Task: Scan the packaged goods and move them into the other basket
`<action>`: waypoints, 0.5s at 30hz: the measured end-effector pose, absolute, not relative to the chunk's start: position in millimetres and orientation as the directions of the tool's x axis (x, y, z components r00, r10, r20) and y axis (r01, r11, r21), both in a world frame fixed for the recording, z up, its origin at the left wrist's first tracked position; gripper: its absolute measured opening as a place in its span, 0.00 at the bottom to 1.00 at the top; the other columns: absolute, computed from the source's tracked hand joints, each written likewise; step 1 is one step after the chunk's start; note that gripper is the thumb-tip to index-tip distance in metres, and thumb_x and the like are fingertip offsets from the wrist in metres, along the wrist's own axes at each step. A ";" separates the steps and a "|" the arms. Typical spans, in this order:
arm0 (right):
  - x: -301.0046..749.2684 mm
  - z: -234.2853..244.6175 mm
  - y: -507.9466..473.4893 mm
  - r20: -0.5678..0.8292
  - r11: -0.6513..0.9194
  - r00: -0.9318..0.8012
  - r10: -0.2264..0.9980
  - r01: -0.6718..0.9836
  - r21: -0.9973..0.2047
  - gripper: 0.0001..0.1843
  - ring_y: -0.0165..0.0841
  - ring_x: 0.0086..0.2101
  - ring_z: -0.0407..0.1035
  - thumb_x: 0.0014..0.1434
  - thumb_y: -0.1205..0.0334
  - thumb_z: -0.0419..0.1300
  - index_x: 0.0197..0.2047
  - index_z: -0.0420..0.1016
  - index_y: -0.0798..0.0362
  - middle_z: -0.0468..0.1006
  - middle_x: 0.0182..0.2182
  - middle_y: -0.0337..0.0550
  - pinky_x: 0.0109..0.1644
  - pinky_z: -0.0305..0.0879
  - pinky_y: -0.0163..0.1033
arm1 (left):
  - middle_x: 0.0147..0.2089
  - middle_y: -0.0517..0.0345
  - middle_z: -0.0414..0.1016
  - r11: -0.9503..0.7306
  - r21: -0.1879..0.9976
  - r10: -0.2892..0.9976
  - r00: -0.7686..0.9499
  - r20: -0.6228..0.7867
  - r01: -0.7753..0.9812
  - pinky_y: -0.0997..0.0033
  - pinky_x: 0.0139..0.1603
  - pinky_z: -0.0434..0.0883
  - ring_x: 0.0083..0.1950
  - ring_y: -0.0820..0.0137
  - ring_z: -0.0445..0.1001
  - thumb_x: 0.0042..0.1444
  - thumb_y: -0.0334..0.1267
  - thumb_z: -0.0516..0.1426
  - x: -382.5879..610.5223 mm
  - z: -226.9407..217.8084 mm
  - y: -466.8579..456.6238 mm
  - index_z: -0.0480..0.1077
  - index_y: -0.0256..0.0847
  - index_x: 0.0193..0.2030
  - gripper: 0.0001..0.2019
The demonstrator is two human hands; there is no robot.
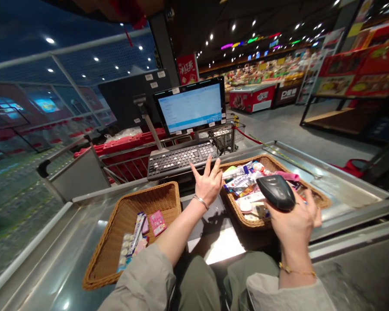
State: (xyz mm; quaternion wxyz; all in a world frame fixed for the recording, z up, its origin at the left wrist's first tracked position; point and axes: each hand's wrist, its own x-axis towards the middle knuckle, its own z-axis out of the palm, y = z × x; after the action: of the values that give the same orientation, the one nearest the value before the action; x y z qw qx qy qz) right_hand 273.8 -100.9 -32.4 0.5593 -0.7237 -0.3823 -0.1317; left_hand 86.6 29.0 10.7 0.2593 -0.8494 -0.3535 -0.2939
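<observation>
My right hand [293, 220] is wrapped round a black barcode scanner [276, 192], held above the right wicker basket [243, 220]. Packaged sweets and snacks [243, 181] fill that basket, partly hidden behind the scanner. My left hand [209, 183] has its fingers spread at the right front edge of the black keyboard [181, 160] and holds nothing. Whether the fingertips touch the keys I cannot tell. Left of my forearm, another wicker basket [100, 255] contains a few items, among them a pink packet [157, 222] and a blister-like pack of round pieces [125, 246].
A lit monitor [191, 106] stands behind the keyboard. Both baskets rest on a metal checkout counter [65, 255]. Behind the monitor is a shopping trolley [228, 136]; a red freezer chest [251, 99] stands farther back. Stacked red boxes [359, 69] are at the right.
</observation>
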 end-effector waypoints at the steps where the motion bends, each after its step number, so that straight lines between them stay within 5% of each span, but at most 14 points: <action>1: 275.1 -32.3 -101.4 0.611 -0.085 0.684 0.398 0.691 -0.718 0.35 0.58 0.63 0.60 0.53 0.41 0.64 0.58 0.75 0.53 0.77 0.55 0.60 0.66 0.45 0.67 | 0.72 0.50 0.61 -0.620 -0.236 0.446 0.584 0.678 0.748 0.17 0.63 0.20 0.77 0.47 0.47 0.67 0.36 0.54 90.6 10.7 30.3 0.77 0.45 0.47 0.10; 11: 291.1 -40.9 -102.8 0.608 -0.107 0.733 0.305 0.660 -0.743 0.32 0.59 0.59 0.66 0.49 0.42 0.67 0.49 0.79 0.57 0.78 0.52 0.62 0.65 0.51 0.66 | 0.72 0.51 0.60 -0.650 -0.262 0.408 0.619 0.671 0.713 0.16 0.64 0.22 0.77 0.48 0.46 0.68 0.36 0.53 124.0 6.7 47.0 0.77 0.44 0.43 0.10; 15: 293.3 -43.2 -101.3 0.609 -0.101 0.730 0.310 0.662 -0.742 0.32 0.60 0.60 0.65 0.49 0.40 0.67 0.48 0.79 0.57 0.79 0.51 0.62 0.65 0.52 0.66 | 0.73 0.51 0.59 -0.656 -0.244 0.437 0.623 0.648 0.714 0.15 0.64 0.24 0.78 0.49 0.43 0.68 0.36 0.52 145.9 -0.3 57.2 0.76 0.45 0.49 0.12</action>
State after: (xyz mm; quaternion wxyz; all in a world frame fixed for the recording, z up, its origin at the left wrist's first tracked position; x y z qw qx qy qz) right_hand 293.3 -101.3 -43.2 0.5810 -0.7263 -0.3345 -0.1517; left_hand 145.9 57.2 -0.3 0.2481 -0.8661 -0.3324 -0.2791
